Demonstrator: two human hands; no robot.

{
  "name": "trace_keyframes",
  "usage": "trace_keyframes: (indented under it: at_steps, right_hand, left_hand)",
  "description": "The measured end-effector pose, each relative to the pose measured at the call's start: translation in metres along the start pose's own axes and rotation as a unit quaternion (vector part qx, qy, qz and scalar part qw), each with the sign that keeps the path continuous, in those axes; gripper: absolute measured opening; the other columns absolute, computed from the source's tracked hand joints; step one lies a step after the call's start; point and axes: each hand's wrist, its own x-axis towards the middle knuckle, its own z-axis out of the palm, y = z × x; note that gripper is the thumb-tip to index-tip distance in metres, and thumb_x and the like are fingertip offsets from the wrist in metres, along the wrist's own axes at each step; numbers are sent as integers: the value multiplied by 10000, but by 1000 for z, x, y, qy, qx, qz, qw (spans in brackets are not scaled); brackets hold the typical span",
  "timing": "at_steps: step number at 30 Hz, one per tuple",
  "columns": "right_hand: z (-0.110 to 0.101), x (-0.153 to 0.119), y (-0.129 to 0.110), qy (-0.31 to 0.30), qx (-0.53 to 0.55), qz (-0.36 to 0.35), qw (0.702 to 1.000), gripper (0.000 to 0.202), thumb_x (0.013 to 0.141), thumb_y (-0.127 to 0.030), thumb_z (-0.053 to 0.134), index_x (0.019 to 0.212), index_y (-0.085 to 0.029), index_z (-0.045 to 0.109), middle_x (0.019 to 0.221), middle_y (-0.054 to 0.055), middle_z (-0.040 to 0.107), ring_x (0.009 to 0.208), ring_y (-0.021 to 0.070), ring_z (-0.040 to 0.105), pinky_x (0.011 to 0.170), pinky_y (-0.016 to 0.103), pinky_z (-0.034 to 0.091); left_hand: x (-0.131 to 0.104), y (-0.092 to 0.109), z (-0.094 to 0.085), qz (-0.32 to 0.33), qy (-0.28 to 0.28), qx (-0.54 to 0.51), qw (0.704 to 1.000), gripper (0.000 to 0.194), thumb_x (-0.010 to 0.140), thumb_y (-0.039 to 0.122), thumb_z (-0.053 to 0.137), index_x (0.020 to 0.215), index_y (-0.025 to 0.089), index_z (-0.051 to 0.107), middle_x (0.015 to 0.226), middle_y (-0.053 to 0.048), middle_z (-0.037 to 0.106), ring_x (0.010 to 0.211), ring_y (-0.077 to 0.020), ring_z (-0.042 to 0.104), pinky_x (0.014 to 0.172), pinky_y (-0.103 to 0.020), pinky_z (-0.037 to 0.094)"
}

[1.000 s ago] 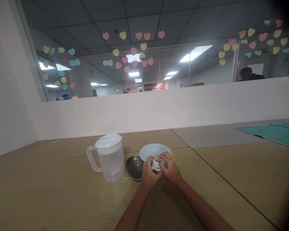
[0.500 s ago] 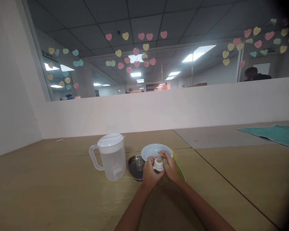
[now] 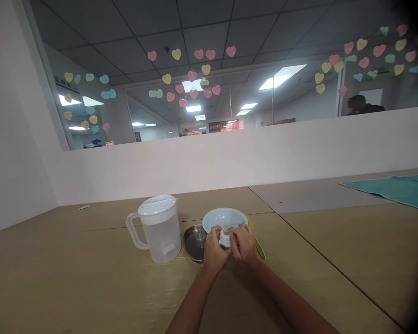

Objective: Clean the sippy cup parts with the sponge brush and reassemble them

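My left hand [image 3: 215, 253] is wrapped round a baby bottle [image 3: 225, 240] with a white collar and a pale teat at its top. The fingers of my right hand [image 3: 244, 245] are closed at the right side of that collar and teat. Most of the bottle below the collar is hidden by my hands. Just behind them stands a light blue bowl [image 3: 225, 214]. To the left, a clear plastic cap [image 3: 199, 235] sits on a dark metal tray [image 3: 191, 250], which my left hand partly covers.
A lidded translucent pitcher [image 3: 162, 236] stands left of the tray, its handle pointing left. Beside my right hand lies a green-handled object [image 3: 260, 248] with a yellow part. A teal cloth [image 3: 400, 191] lies at the far right. Behind the table rises a white wall [image 3: 153, 169] below a window.
My right hand's fingers have come down from above the teat to the side of the collar. My left hand keeps its hold. The whole view has shifted slightly.
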Motion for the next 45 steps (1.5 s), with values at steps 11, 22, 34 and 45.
trace_keyframes:
  at_steps: [11,22,34,45]
  right_hand:
    - [8,-3,-10,82,118,156,977,237,771,-199,434,1003,-196,481,905,63,560,846,183,532,755,338,438]
    - [7,6,-3,-54,163,177,969,292,762,-269,461,1044,-216,518,983,51,619,896,197,566,781,318,446]
    - [13,8,-9,-35,-90,145,985,220,750,-425,582,745,-213,641,685,36,541,707,194,497,665,321,346]
    - [16,6,1,-38,-7,151,988,278,705,-473,627,789,-209,608,765,25,603,749,184,550,677,294,367]
  left_hand:
    - [0,-3,1,21,-11,30,999,478,684,338,631,1132,195,547,1042,-81,619,975,-233,548,879,-380,421]
    - [3,1,0,3,-31,-52,998,634,607,227,665,1212,203,475,1112,-79,597,1001,-232,554,893,-375,433]
    - [3,-5,0,-6,-40,-78,996,596,676,198,600,1236,196,397,1181,-103,559,1054,-215,542,907,-351,425]
    - [7,-19,-39,171,-38,137,975,561,720,356,563,1237,176,443,1017,-93,602,942,-238,542,867,-386,402]
